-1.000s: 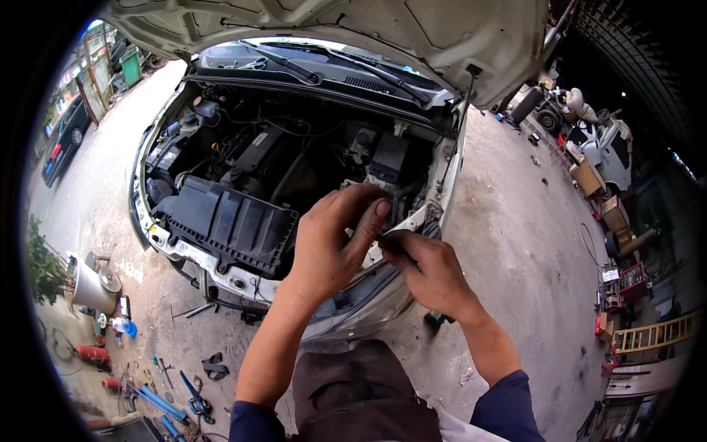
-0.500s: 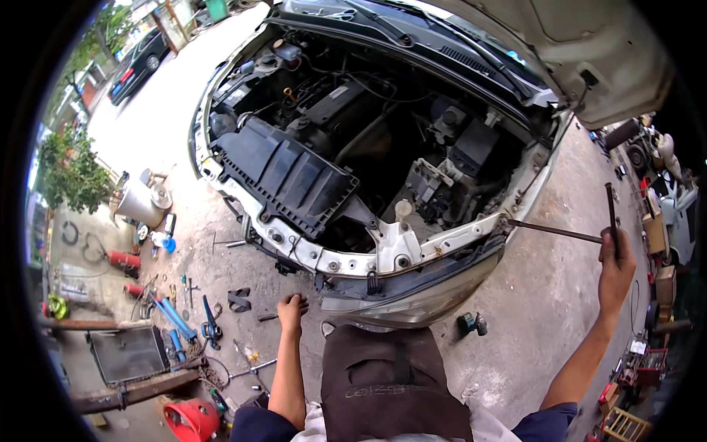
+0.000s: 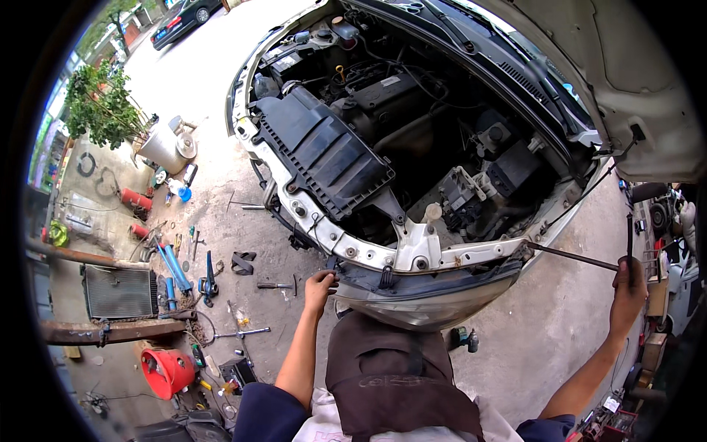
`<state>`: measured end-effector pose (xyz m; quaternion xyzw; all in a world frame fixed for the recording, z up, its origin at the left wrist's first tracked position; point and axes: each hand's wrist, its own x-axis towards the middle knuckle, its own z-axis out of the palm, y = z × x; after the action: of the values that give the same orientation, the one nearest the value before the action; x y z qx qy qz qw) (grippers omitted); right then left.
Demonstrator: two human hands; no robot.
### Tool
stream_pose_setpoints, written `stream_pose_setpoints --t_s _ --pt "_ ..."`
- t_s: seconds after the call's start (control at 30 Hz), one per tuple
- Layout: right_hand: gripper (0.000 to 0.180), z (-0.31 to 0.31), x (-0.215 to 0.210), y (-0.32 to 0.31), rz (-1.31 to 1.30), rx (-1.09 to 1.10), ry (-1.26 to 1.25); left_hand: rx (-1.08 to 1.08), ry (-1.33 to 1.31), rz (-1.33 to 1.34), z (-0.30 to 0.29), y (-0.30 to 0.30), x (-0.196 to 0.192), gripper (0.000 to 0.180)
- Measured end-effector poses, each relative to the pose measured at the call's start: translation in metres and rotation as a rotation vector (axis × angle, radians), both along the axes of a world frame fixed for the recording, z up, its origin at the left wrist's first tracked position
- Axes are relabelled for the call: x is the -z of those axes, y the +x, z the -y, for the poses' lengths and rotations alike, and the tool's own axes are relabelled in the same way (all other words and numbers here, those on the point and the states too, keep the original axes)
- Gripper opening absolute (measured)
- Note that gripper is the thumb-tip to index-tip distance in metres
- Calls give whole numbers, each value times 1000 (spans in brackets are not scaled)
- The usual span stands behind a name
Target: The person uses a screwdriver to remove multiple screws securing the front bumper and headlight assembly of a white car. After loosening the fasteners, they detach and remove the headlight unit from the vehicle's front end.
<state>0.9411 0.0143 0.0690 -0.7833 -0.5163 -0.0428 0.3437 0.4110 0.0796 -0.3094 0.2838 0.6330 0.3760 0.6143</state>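
Observation:
My right hand (image 3: 627, 287) is closed around the crossbar of a long dark T-handle wrench (image 3: 574, 255). The wrench's shaft runs left, and its tip meets the outer top corner of the headlight (image 3: 434, 306), beside the white front panel (image 3: 353, 254). My left hand (image 3: 320, 287) is at the headlight's inner end, fingers bent against its edge; the fingertips are partly hidden. The headlight sits at the front of a car with its hood (image 3: 641, 96) raised. Behind the panel are a black air filter housing (image 3: 324, 155) and the engine (image 3: 390, 99).
On the concrete at left lie a hammer (image 3: 276, 285), a black strap (image 3: 243, 261), blue tools (image 3: 208, 280) and a radiator (image 3: 121, 292). A red bucket (image 3: 168, 372) stands nearer. A green power tool (image 3: 464, 339) lies below the headlight. Parts and boxes line the right side.
The view has shifted, so the car appears farther right. My left hand has come up from beside the headlight to its inner end. My right hand still holds the wrench at the outer corner.

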Motion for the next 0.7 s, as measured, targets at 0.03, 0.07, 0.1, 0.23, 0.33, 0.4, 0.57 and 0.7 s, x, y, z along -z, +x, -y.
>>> stream_pose_setpoints --t_s 0.03,0.07,0.1,0.23,0.33,0.4,0.57,0.7 --pt "20 2 -1 -2 -17 7 13 30 21 17 -4 4 -3 29" --pt "20 6 -3 -3 -41 9 14 60 43 35 -5 10 -5 28" --pt "21 9 -6 -7 -40 24 5 90 65 53 -7 16 -10 28" --pt "21 24 -4 -22 -70 43 1 273 127 153 -8 39 -31 25" --pt "22 35 0 -32 -98 46 23 487 161 22 -8 47 -40 28" --pt "22 42 2 -37 -111 51 30 569 274 -116 -8 51 -39 31" --pt "22 63 6 -45 -125 116 42 696 347 -258 -16 53 -47 34" --pt "21 73 11 -44 -121 115 69 709 312 -279 -19 55 -41 35"
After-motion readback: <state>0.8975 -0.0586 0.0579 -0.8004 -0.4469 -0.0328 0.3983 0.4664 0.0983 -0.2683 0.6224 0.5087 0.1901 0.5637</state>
